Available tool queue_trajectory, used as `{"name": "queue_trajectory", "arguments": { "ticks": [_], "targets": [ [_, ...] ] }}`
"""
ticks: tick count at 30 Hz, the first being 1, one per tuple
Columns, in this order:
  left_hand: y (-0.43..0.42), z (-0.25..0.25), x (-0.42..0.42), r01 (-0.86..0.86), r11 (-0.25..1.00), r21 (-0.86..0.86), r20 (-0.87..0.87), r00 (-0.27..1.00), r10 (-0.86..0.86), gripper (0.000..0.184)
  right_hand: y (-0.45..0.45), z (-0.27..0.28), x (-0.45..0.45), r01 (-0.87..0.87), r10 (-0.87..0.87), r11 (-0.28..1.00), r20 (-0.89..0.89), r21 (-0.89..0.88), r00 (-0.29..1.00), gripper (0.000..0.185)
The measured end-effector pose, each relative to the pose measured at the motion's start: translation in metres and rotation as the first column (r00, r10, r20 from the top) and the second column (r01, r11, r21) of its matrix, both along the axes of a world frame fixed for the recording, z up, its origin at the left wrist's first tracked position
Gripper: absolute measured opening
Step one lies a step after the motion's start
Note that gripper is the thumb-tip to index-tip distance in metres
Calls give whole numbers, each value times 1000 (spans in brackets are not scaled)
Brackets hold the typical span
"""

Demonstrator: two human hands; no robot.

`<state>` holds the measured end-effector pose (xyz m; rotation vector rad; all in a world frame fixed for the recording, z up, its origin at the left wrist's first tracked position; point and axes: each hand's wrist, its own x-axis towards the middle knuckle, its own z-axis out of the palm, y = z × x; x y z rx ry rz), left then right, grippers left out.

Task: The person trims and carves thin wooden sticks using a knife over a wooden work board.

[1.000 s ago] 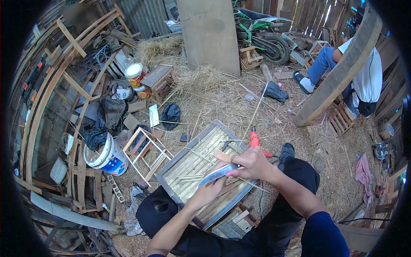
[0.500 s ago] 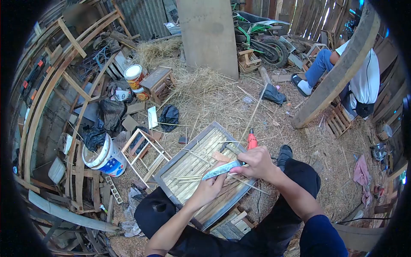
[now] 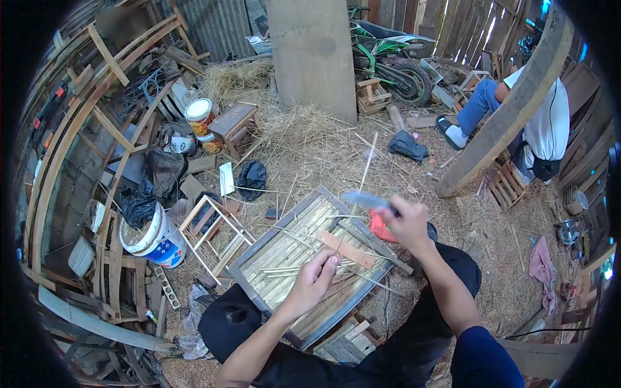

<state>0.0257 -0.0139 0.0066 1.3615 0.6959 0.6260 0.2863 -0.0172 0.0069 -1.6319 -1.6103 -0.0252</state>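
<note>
My left hand is closed, thumb against fingers, over the slatted wooden tabletop. From its pinch a long thin bamboo strip appears to rise away from me, passing behind the blade. My right hand grips a knife by the handle, raised above the table's right side, its blade smeared by motion. Beneath the hands lie a flat brown piece and a hammer. Several loose thin strips are scattered on the slats. Behind my right hand a red tool is partly hidden.
A small wooden frame stands left of the table, near a white bucket. Straw covers the floor ahead. A slanted post rises at right, with a seated person behind it. A motorbike stands farther back.
My right hand has lifted the knife up and right, away from my left hand. The long strip's far end has swung left. The brown piece and hammer are now more exposed.
</note>
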Motion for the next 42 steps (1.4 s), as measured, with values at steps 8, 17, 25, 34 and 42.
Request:
{"name": "queue_trajectory", "arguments": {
  "ticks": [8, 17, 25, 34, 42],
  "targets": [
    [-2, 1, -16, -53, 994, -98, -65, 997, 46, 22, -3, -9, -3, -68, 65, 997, 80, 31, 995, 40],
    [4, 2, -12, -148, 988, -33, -4, 989, 148, 26, 6, -9, -25, -155, 156, 988, 111, -23, 981, 42],
    [15, 2, -6, -133, 991, 24, -38, 990, 134, 21, 12, -7, -59, -411, 409, 912, 117, -8, 905, 42],
    [11, 12, -9, -125, 942, 311, -122, 978, 170, 20, 12, -2, -62, -548, 551, 834, 69, -56, 832, 44],
    [5, 16, -14, -24, 962, 271, -185, 980, 77, 20, 2, 3, -56, -514, 496, 858, 247, 12, 833, 44]
  ]
}}
